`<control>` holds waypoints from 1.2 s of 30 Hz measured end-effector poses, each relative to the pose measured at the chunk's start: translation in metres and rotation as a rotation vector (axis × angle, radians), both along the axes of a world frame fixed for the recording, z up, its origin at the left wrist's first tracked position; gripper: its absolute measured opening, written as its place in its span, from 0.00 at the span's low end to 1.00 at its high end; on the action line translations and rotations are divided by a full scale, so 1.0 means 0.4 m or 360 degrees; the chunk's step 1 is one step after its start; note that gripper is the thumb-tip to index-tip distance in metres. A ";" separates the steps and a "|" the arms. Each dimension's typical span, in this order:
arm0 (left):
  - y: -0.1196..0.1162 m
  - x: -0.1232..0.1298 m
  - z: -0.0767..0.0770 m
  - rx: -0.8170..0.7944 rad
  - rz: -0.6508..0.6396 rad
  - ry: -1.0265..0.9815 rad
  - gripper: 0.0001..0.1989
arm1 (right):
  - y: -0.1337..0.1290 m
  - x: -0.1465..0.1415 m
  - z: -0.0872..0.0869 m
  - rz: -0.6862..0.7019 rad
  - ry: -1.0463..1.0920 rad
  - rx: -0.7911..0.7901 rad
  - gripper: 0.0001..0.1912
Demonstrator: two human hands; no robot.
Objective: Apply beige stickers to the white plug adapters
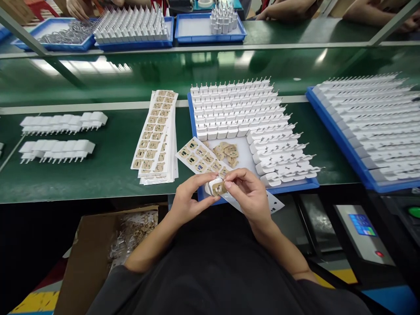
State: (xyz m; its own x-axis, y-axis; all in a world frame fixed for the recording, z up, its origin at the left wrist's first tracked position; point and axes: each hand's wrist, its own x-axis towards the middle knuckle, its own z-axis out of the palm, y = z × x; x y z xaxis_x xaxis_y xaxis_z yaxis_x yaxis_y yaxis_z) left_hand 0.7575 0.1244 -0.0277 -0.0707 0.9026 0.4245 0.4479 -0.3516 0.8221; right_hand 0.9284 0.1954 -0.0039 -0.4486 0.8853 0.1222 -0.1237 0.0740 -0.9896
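My left hand (188, 199) grips a small white plug adapter (210, 187) between thumb and fingers, above the front edge of a blue tray (288, 189). A tan sticker (218, 187) lies on the adapter's face, and my right hand (250, 197) pinches at that sticker's right edge. Beneath both hands a sticker sheet (201, 157) slants across the tray. Loose tan pieces (227, 152) are piled behind the hands. Rows of white adapters (234, 103) with pins up fill the back of the tray; others lie along its right side.
Stacked sticker sheets (154, 135) lie left of the tray. Two rows of adapters (62, 122) sit farther left. Another full blue tray (367, 175) is at right. A cardboard box (88, 258) stands below the bench. Other people's hands and arms show across the upper shelf (295, 34).
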 end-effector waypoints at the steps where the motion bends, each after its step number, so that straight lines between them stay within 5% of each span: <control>1: 0.000 0.000 0.000 -0.0003 -0.0001 0.0002 0.21 | 0.000 -0.001 0.000 -0.0001 0.0000 0.0002 0.05; 22: 0.000 0.003 0.003 0.0085 -0.0013 0.0045 0.21 | -0.021 -0.020 -0.008 -0.0187 -0.0215 0.0357 0.05; 29: -0.005 0.001 -0.009 0.0124 -0.0013 -0.0033 0.25 | -0.004 -0.028 -0.011 -0.0421 -0.0408 0.0944 0.06; 32: -0.009 0.006 -0.023 0.0091 0.0030 -0.0218 0.26 | 0.010 -0.019 -0.011 -0.0415 -0.0333 0.0784 0.06; 36: -0.008 0.014 -0.039 0.0173 0.0059 -0.0315 0.24 | -0.001 -0.014 -0.002 0.0023 -0.0251 0.0413 0.18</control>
